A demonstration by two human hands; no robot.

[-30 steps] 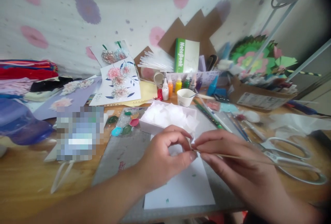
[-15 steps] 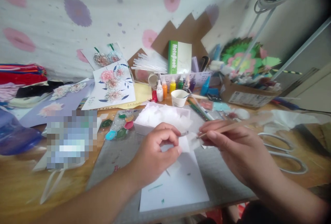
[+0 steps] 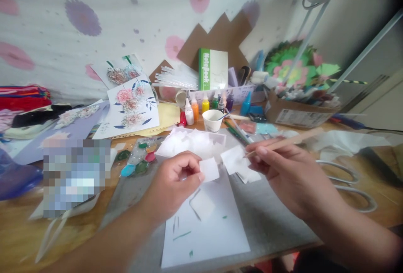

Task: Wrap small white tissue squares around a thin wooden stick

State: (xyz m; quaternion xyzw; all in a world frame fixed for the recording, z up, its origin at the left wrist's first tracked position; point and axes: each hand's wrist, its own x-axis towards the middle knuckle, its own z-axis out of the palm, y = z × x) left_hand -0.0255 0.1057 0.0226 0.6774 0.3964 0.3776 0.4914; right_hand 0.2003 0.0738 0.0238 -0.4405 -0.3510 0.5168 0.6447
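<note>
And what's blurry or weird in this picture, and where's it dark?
In the head view, blocky squares cover something at left; the scissors look soft; the paper in the left hand looks nearly plain white; the mat looks shadowy below the right hand; and the top right corner goes dark.

Crowded wooden tabletop (image 3: 19, 218), grey mat (image 3: 270, 222) along the front.
From where I stand, small coloured bottles (image 3: 205, 105) line the back, a labelled cardboard box (image 3: 297, 117) sits to their right, and pale-handled scissors (image 3: 373, 203) lie nearer, partly hidden, crumpled white sheeting (image 3: 343, 142) behind them.
</note>
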